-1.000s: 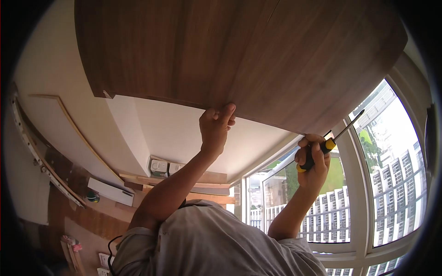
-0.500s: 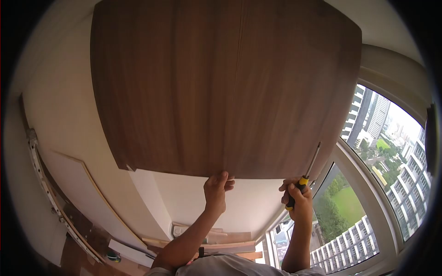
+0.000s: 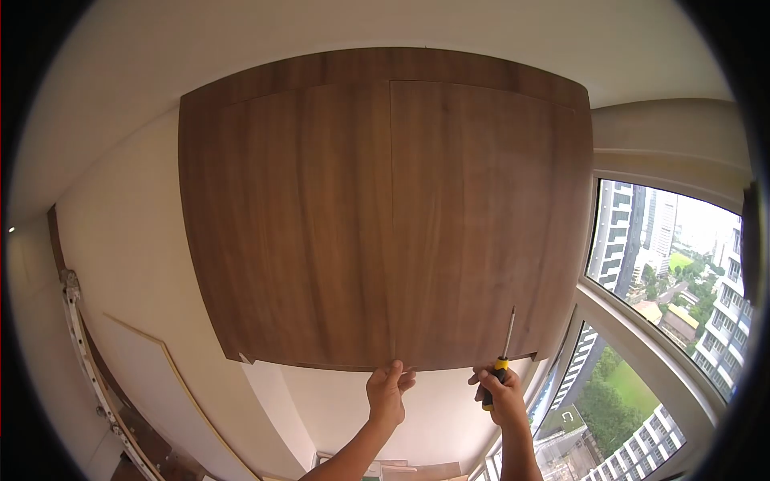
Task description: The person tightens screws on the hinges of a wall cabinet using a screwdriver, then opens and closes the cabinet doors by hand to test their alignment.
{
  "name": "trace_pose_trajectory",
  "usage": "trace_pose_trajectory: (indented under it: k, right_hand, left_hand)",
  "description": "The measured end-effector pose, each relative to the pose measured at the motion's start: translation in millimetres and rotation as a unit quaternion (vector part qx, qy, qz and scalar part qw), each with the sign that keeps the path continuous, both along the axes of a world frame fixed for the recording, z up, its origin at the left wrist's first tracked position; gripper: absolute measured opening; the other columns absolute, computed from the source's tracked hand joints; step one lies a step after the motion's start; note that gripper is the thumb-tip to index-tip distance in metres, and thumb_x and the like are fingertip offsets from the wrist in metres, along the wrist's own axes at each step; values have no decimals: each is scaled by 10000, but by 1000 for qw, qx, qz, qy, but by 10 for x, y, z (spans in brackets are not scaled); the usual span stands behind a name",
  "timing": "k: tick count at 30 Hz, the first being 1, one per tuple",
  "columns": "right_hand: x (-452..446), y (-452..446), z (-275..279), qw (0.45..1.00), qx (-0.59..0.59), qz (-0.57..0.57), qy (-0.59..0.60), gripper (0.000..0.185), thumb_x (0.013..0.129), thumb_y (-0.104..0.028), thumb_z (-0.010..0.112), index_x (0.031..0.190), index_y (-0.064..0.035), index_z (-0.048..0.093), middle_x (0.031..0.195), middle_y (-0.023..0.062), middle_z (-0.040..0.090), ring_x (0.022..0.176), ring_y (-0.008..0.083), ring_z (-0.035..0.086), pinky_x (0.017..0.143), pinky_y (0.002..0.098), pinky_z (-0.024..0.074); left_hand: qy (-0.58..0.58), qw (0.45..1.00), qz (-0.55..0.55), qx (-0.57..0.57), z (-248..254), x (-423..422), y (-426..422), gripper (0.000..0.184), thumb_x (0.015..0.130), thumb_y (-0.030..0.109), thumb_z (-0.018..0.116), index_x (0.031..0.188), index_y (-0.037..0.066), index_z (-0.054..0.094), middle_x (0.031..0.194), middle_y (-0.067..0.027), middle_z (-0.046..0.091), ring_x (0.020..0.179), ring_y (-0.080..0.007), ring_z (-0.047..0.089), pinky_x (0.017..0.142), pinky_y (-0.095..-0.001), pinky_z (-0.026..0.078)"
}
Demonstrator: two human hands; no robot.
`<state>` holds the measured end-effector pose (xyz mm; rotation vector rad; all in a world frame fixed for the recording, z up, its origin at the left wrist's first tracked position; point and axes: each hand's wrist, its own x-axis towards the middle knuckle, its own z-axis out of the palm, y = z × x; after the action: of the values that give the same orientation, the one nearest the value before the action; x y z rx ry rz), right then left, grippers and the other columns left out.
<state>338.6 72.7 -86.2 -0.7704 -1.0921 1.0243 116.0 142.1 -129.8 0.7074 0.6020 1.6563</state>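
Observation:
A wall cabinet (image 3: 321, 216) with two brown wood-grain doors hangs high in front of me, both doors closed or nearly so. My left hand (image 3: 388, 393) is at its bottom edge near the middle seam, thumb against the front and fingers curled at the underside. In my right hand (image 3: 504, 394) is a screwdriver (image 3: 500, 377) with a yellow and black handle, its shaft pointing up. The screwdriver's tip appears in front of the right door (image 3: 473, 216); whether it touches the door I cannot tell.
Windows (image 3: 634, 321) on the right look out on tall buildings and greenery. At the left, a ladder-like metal piece (image 3: 88, 361) and a pale panel (image 3: 160, 385) lean near the wall. The ceiling (image 3: 385, 24) is close above the cabinet.
My view has tilted up, so the cabinet's top edge and the ceiling now show. Both hands appear lower in view. My right hand with the screwdriver is slightly closer to the left one.

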Motion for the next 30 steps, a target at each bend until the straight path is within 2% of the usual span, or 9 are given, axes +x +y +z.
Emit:
trace_pose_trajectory:
  k: [4, 7, 11, 13, 14, 17, 23, 27, 30]
  right_hand:
    - [43, 5, -31, 1000, 0, -9, -4, 203, 942, -141, 682, 1062, 21, 660, 856, 114, 706, 618, 117, 595, 587, 270, 527]
    - [47, 17, -64, 1000, -4, -20, -4, 203, 940, -140, 680, 1056, 24, 657, 857, 114, 706, 618, 119, 595, 586, 269, 525]
    - [-12, -67, -11, 998, -25, -59, -22, 183, 942, -135, 662, 1042, 18, 657, 862, 106, 707, 620, 124, 598, 576, 261, 498]
    - [70, -105, -91, 997, -27, -63, -29, 185, 947, -138, 643, 1051, 12, 664, 869, 95, 713, 626, 113, 593, 581, 258, 493]
    - [83, -174, -58, 995, -37, -78, -42, 201, 948, -151, 650, 1065, 11, 672, 868, 96, 715, 623, 111, 586, 582, 257, 487]
    - [172, -231, -111, 997, -28, -67, -24, 233, 960, -169, 665, 1096, 20, 683, 880, 96, 713, 611, 88, 569, 565, 231, 443]
    - [174, -155, -192, 999, -2, -38, -11, 207, 977, -140, 656, 1104, 21, 679, 890, 103, 705, 614, 91, 572, 570, 226, 448]
    - [114, -162, -149, 999, -20, -35, -11, 206, 978, -140, 656, 1106, 20, 680, 886, 104, 704, 614, 90, 573, 568, 223, 447]
    - [96, -144, -133, 999, -14, -28, -20, 206, 975, -140, 660, 1110, 15, 681, 883, 98, 706, 615, 90, 573, 562, 219, 442]
  left_hand:
    - [-6, 1000, 8, 1, -19, 13, 18, 284, 926, 292, 772, 961, 51, 626, 959, -103, 696, 829, -211, 704, 747, -333, 592]
    - [1, 1000, 14, 20, -50, 44, 43, 225, 953, 292, 739, 974, 99, 626, 935, -59, 691, 821, -181, 685, 721, -321, 563]
    - [-9, 999, 40, 33, 10, 49, 9, 182, 988, 223, 688, 1068, 73, 621, 944, -84, 697, 806, -181, 685, 712, -324, 570]
    - [-16, 999, 31, 1, -72, -14, -46, 234, 1006, 229, 655, 1156, 51, 631, 1022, -91, 692, 807, -179, 688, 710, -299, 565]
    - [-22, 999, 27, 13, -51, -57, -96, 209, 1019, 209, 633, 1147, 45, 629, 1038, -112, 702, 808, -180, 684, 711, -304, 564]
    - [-48, 998, -1, -36, 22, -235, -249, 227, 1049, 247, 577, 1103, 32, 625, 1069, -132, 710, 889, -192, 674, 784, -328, 553]
    - [-85, 996, -31, -24, 46, -375, -214, 333, 996, 365, 662, 1126, 63, 603, 1103, -131, 697, 988, -223, 674, 867, -360, 547]
    - [-80, 995, -53, -13, 118, -323, -173, 340, 981, 388, 679, 1101, 78, 602, 1084, -125, 693, 1023, -233, 676, 883, -367, 545]
    - [-100, 994, -41, -22, 190, -230, -159, 389, 978, 429, 675, 1091, 69, 581, 1015, -92, 674, 959, -221, 691, 827, -362, 555]
